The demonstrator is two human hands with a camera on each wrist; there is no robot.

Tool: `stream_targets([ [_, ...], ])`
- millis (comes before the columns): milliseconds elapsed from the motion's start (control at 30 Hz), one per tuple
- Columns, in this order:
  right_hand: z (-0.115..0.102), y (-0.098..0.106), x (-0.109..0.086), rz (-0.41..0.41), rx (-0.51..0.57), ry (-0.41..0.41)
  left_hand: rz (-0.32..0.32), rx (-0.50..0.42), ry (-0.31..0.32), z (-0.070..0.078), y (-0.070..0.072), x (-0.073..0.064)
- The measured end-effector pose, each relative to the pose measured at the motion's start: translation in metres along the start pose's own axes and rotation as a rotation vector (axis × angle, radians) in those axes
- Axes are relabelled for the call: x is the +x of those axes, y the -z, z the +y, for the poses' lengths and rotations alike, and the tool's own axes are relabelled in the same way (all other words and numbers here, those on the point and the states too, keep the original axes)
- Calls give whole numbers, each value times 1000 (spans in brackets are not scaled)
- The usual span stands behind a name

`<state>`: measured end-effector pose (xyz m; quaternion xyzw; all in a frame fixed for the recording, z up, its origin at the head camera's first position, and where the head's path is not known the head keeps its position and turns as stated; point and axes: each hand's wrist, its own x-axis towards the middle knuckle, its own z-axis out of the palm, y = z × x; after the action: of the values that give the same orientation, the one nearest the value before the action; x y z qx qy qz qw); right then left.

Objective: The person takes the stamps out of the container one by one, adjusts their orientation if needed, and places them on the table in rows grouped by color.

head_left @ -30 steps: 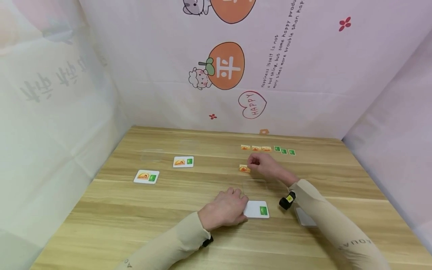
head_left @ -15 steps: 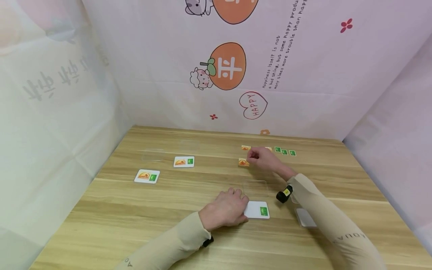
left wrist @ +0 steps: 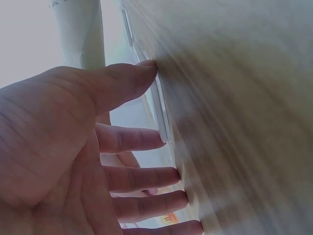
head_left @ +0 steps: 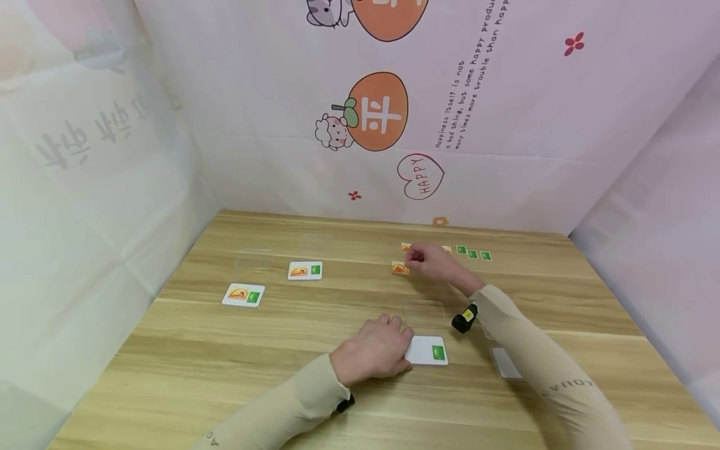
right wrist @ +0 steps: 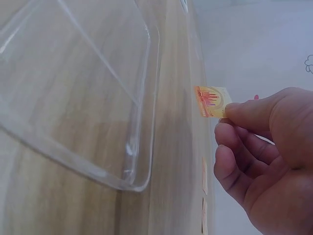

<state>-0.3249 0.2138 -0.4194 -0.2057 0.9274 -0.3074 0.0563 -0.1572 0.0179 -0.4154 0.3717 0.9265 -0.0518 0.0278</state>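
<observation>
My right hand (head_left: 430, 261) pinches a small orange-and-yellow sticker (head_left: 400, 267) between thumb and forefinger above the table. The right wrist view shows the sticker (right wrist: 210, 102) upright, its printed side visible. Lower in the head view, my left hand (head_left: 378, 347) rests on the table at the left side of a white card (head_left: 423, 350) that bears a green square sticker (head_left: 438, 352). In the left wrist view, thumb and forefinger hold the card's edge (left wrist: 161, 105), while the other fingertips touch the tabletop.
At the back right are green stickers (head_left: 473, 254) and orange ones partly hidden by my right hand. Two cards (head_left: 244, 295) with both sticker kinds lie left. A transparent plastic cover (head_left: 424, 312) sits behind the white card; another card (head_left: 507, 364) lies right. Fabric walls (head_left: 270, 156) enclose the table.
My right hand has moved back and slightly left over the table, carrying the orange sticker. The left hand and the white card have stayed in place.
</observation>
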Motion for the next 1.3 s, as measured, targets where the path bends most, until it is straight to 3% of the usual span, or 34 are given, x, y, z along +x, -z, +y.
stream_targets([
  [533,5,-7,16,23,17,43,-2,3,4,0,0,-1],
  [1300,6,-9,35,30,9,-15,-5,-1,-9,-1,-1,1],
])
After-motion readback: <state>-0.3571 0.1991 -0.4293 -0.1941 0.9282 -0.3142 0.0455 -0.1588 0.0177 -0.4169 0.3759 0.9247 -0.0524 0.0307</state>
